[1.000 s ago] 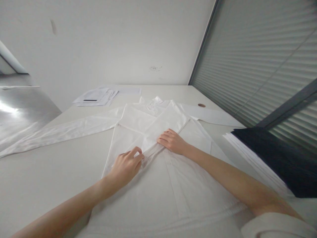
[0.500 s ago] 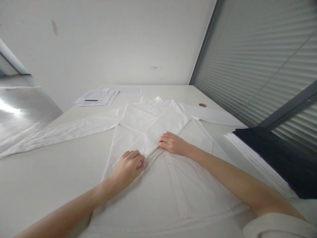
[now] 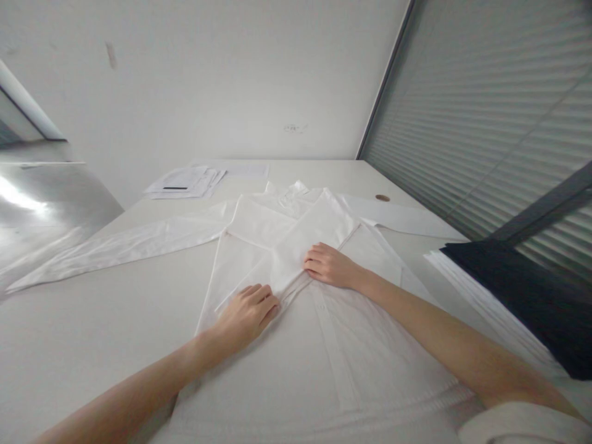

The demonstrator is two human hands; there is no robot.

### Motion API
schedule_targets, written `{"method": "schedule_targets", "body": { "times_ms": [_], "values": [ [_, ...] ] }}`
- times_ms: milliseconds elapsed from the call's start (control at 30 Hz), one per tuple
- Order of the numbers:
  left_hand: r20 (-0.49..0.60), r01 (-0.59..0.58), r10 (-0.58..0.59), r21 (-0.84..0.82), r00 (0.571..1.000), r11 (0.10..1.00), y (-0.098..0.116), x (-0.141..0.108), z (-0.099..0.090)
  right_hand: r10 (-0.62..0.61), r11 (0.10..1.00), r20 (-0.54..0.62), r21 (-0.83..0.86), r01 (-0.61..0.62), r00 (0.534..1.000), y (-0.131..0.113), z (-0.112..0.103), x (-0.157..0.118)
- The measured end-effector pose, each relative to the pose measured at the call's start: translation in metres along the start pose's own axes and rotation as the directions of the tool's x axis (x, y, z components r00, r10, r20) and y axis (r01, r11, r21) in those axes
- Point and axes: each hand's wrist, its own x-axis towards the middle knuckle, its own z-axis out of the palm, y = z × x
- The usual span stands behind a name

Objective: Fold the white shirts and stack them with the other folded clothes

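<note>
A white shirt (image 3: pixel 287 370) lies spread on the table, its collar (image 3: pixel 291 191) at the far end and its hem toward me. Across its upper part, a broad white fabric band (image 3: pixel 296 237) runs diagonally from upper right to lower left. My left hand (image 3: pixel 252 311) is closed with curled fingers on the lower edge of this band, thumb hidden. Farther up the same edge, my right hand (image 3: pixel 330 266) grips the cloth, fingertips bent over it. A long sleeve (image 3: pixel 139 246) stretches out to the left.
Loose papers (image 3: pixel 185 184) lie at the back left of the white table (image 3: pixel 83 333). A round brown disc (image 3: pixel 382 198) is at the back right. Beside blinds (image 3: pixel 485 123), a stack of dark (image 3: pixel 522 302) and white cloth sits on the right. A shiny metallic surface (image 3: pixel 50 197) stands left.
My left hand has lowered its fingers onto the cloth, and its thumb is now hidden. The right hand keeps the same hold. The whole view has shifted slightly.
</note>
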Motion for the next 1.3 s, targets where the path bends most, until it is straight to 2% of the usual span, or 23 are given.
{"method": "schedule_targets", "body": {
  "times_ms": [133, 233, 400, 533, 600, 700, 767, 833, 900, 1000, 1100, 1200, 1300],
  "values": [
    [0.004, 0.037, -0.037, -0.113, 0.999, 0.993, -0.002, 0.001, 0.001, 0.075, 0.989, 0.005, 0.125, -0.075, 0.997, 0.001, -0.001, -0.001],
    [0.03, 0.052, -0.049, -0.133, 0.998, 0.99, -0.003, 0.0, 0.001, 0.112, 0.972, 0.0, 0.209, -0.109, 0.994, 0.002, 0.0, -0.003],
    [0.067, 0.052, -0.045, -0.1, 0.997, 0.994, -0.001, -0.001, 0.001, 0.147, 0.936, -0.033, 0.326, -0.129, 0.989, 0.003, 0.002, -0.005],
    [0.075, 0.066, -0.065, -0.023, 0.995, 0.998, 0.0, -0.002, -0.002, 0.236, 0.902, -0.078, 0.389, -0.189, 0.969, 0.007, 0.007, -0.006],
    [0.128, 0.039, -0.04, 0.009, 0.991, 0.999, 0.001, -0.003, -0.004, 0.34, 0.872, -0.115, 0.409, -0.268, 0.933, 0.011, 0.011, -0.006],
    [0.24, -0.015, 0.01, 0.018, 0.971, 1.0, 0.0, -0.003, -0.006, 0.577, 0.744, -0.138, 0.497, -0.447, 0.805, 0.015, 0.018, -0.006],
    [0.284, -0.019, 0.017, 0.005, 0.959, 1.0, -0.001, -0.003, -0.006, 0.688, 0.643, -0.093, 0.539, -0.544, 0.72, 0.016, 0.021, -0.006],
    [0.301, -0.013, 0.014, -0.008, 0.954, 1.0, -0.001, -0.003, -0.007, 0.722, 0.607, -0.033, 0.511, -0.609, 0.692, 0.015, 0.023, -0.006],
    [0.308, -0.013, 0.019, -0.022, 0.951, 1.0, -0.002, -0.003, -0.007, 0.701, 0.645, -0.011, 0.438, -0.627, 0.713, 0.012, 0.022, -0.005],
    [0.313, -0.018, 0.029, -0.038, 0.949, 0.999, -0.002, -0.003, -0.007, 0.633, 0.742, -0.056, 0.33, -0.584, 0.772, 0.005, 0.019, -0.001],
    [0.312, -0.027, 0.04, -0.048, 0.949, 0.998, -0.002, -0.002, -0.008, 0.599, 0.776, -0.052, 0.283, -0.563, 0.799, -0.005, 0.018, 0.005],
    [0.317, -0.027, 0.04, -0.045, 0.947, 0.999, -0.002, -0.001, -0.008, 0.581, 0.781, 0.048, 0.247, -0.573, 0.812, -0.013, 0.021, 0.009],
    [0.314, -0.028, 0.038, -0.036, 0.949, 0.999, -0.001, -0.001, -0.008, 0.548, 0.796, 0.224, 0.158, -0.585, 0.806, -0.013, 0.022, 0.009]
  ]
}}
